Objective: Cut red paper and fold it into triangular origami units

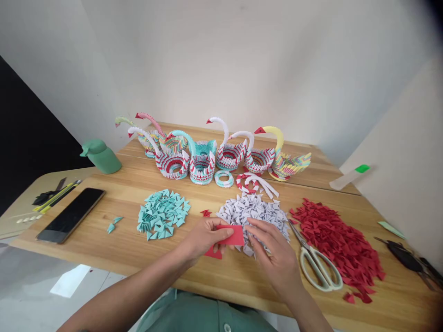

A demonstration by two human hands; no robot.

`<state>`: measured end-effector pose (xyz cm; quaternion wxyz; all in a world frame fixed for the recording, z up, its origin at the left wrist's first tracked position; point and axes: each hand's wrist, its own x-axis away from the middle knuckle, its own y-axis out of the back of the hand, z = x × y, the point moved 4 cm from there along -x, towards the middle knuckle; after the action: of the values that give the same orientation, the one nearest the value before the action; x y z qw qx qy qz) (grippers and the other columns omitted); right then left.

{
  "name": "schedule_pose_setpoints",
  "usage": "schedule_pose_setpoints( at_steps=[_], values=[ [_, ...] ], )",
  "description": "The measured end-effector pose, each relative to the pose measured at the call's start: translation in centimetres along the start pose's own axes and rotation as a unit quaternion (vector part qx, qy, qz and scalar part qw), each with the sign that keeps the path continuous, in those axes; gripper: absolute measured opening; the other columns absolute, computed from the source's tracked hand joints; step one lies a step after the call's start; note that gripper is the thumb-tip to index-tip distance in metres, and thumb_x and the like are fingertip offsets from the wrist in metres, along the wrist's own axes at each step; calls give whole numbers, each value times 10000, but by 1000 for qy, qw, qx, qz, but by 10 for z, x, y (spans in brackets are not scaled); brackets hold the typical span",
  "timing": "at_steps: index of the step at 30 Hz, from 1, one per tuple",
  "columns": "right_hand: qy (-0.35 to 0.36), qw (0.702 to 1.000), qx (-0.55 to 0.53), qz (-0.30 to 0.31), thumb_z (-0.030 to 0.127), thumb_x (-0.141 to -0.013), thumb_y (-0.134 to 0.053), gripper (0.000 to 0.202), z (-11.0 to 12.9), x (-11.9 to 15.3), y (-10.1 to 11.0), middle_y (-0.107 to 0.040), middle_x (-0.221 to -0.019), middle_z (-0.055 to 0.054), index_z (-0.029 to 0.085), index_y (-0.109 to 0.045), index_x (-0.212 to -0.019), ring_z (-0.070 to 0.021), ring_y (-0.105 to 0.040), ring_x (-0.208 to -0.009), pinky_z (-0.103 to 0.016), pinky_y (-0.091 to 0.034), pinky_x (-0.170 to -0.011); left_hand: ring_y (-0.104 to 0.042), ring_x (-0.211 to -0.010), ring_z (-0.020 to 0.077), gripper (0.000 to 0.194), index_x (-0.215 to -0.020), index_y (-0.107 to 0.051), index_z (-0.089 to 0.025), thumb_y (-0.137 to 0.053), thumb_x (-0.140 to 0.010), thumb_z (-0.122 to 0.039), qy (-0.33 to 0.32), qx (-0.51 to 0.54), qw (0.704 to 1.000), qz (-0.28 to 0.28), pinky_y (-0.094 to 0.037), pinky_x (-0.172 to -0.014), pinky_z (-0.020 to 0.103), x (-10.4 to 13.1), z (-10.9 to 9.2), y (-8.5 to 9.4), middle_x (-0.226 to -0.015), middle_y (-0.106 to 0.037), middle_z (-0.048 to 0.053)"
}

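A small red paper rectangle is pinched between the thumb and fingers of my left hand. My right hand is just right of that paper, fingers apart and nothing visible in them. Below my left hand, another piece of red paper lies on the table, partly covered by my fingers. Behind both hands spreads a heap of white folded paper triangles. Some red folded pieces rest just beyond my left hand.
Teal triangles lie left, red triangles right, with scissors beside them. Several paper swans and a paper ring stand behind. A phone, green jug, glue bottle and keys sit around the edges.
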<state>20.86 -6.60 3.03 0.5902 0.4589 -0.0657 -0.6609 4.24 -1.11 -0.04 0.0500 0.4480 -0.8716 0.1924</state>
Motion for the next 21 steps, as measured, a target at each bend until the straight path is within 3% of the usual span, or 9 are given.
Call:
schedule_pose_setpoints(
  at_steps=[6,11,16,19,21],
  values=[
    [5,994,-90,69,181,-871,-587,240,-5,-15,-3,-740,-946,-31,331,-712,-1010,-229,-672,-882,-373,-521,-781,-447,-406,69,411,-718,-644,-123,-659,-749,-532,-23,-29,999,8,-317,-443,200,-7,-13,-2,-517,-616,-8],
    [-16,989,-139,43,217,-842,-655,89,-10,-30,-7,-717,-809,-29,280,-717,-831,-212,-648,-774,-334,-490,-722,-475,-453,80,426,-703,-641,-120,-656,-755,-542,-65,-55,996,6,-337,-468,208,-14,-19,-2,-608,-657,28],
    [-68,984,-164,2,245,-847,-640,83,-19,-39,-8,-704,-787,-28,245,-689,-781,-201,-646,-733,-311,-488,-697,-549,-577,125,493,-809,-703,-107,-452,-903,-520,-161,-101,982,-3,-389,-540,230,-20,-21,6,-705,-689,70],
    [-69,986,-149,0,245,-849,-635,84,-22,-40,-12,-696,-774,-28,234,-679,-778,-196,-647,-728,-305,-488,-698,-615,-725,175,442,-1045,-687,-122,-634,-795,-483,-172,-140,974,-51,-445,-615,248,-22,-17,13,-890,-728,86],
    [-63,989,-135,0,244,-848,-634,90,-24,-39,-17,-692,-760,-25,230,-678,-771,-192,-649,-721,-301,-491,-693,-634,-826,208,447,-1075,-691,-137,-729,-720,-406,-168,-199,962,-86,-469,-683,263,-22,-15,16,-990,-735,90]
  ],
)
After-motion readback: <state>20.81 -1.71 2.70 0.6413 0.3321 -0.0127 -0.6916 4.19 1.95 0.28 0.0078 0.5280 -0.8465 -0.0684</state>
